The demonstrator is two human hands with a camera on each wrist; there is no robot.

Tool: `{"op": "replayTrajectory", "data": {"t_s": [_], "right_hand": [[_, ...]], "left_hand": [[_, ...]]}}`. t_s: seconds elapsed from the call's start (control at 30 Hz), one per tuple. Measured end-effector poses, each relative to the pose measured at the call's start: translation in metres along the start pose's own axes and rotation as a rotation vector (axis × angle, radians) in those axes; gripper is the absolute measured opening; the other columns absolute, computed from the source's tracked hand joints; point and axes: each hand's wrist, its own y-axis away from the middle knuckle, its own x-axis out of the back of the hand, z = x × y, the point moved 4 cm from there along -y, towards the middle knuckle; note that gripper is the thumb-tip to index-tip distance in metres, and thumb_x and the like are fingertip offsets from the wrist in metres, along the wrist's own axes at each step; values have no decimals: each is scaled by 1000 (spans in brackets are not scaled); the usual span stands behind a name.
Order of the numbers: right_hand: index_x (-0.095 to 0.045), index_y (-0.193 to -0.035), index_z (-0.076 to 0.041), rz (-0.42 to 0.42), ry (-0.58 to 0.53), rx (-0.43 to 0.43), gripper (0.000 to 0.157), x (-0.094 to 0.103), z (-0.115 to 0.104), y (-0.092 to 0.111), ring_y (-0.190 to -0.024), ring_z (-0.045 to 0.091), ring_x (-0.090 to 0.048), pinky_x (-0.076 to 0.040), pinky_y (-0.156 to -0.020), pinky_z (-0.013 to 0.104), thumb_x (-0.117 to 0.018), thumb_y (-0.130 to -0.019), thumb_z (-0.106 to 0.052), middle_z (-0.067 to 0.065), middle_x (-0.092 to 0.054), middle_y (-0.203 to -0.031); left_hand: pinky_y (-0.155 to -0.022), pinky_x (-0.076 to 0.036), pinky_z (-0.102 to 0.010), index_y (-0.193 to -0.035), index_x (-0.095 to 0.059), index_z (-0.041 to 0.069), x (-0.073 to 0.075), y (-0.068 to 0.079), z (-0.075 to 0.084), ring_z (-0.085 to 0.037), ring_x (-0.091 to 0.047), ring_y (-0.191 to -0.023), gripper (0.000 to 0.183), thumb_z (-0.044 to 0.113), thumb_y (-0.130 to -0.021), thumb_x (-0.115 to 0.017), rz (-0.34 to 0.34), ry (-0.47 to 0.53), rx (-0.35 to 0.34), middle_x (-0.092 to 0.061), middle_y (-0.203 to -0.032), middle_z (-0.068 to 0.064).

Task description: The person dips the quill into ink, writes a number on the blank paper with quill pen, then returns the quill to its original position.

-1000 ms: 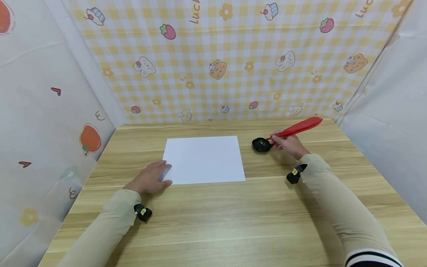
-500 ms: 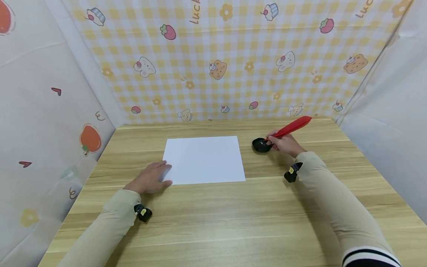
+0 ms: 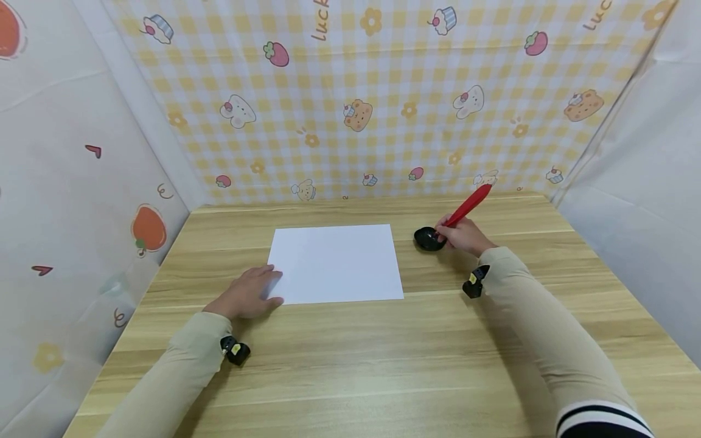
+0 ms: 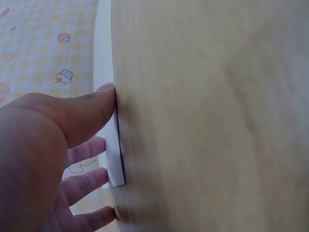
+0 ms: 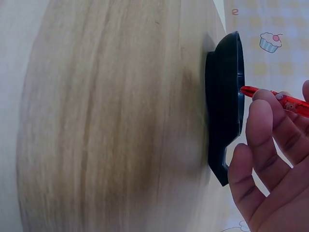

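Observation:
In the head view my left hand (image 3: pixel 246 293) rests with its fingers spread at the near left corner of a white sheet of paper (image 3: pixel 339 264). The left wrist view shows the thumb and fingertips along the paper's edge. My right hand (image 3: pixel 467 236) pinches a red feather-shaped pen (image 3: pixel 470 204), its wide end tilted up and away to the right. Beneath the tip lies a small black dish (image 3: pixel 427 239) with a short handle. In the right wrist view the pen's tip is at the dish's rim, and some fingers stand close to the handle. The dish's inside is mostly hidden there.
A pale wooden table (image 3: pixel 350 371) carries everything. Behind it stands a yellow checked cloth (image 3: pixel 306 73), with white printed sheeting (image 3: pixel 82 207) at the left and plain white sheeting (image 3: pixel 646 182) at the right. A small black camera is strapped to each wrist.
My right hand has moved slightly left, bringing the pen's tip over the black dish, and the pen has tipped more upright. The left hand and the paper have stayed in place.

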Motion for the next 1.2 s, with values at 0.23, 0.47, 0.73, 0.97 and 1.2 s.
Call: {"op": "replayTrajectory", "data": {"t_s": [0.23,0.47,0.73,0.97,1.2], "right_hand": [[-59,-102,-1,-6,46,10,19,-3,2,-3,-63,26,-58,-48,-59,31,-50,-100,-18,10,-63,-79],[-59,-99,-2,0,82,15,16,-7,2,-2,-62,22,-56,-46,-58,30,-51,-100,-16,11,-63,-79],[-58,-100,-3,-7,90,10,16,-9,2,-1,-63,23,-55,-45,-58,30,-51,-100,-18,11,-63,-80],[-59,-101,-4,-5,100,9,16,-9,0,-1,-63,23,-55,-45,-58,30,-51,-99,-18,11,-63,-81],[-59,-100,-2,11,97,35,17,-5,-5,-1,-63,24,-55,-45,-57,30,-51,-100,-16,12,-64,-82]], "left_hand": [[-102,-26,-69,-140,-47,0,0,0,1,-49,-28,-135,61,36,-93,-63,-4,-2,0,-34,-148,-28],[-102,-26,-69,-140,-47,1,-1,0,0,-50,-29,-135,61,36,-93,-63,0,-6,-2,-34,-148,-28],[-102,-25,-70,-140,-47,1,-2,-1,0,-49,-29,-135,61,36,-93,-63,0,-5,4,-34,-148,-27],[-101,-25,-71,-140,-48,1,-2,0,0,-49,-29,-135,60,36,-93,-63,1,1,2,-35,-148,-28],[-101,-24,-71,-140,-48,2,-1,1,3,-49,-28,-135,59,35,-93,-64,10,15,7,-33,-149,-27]]}}
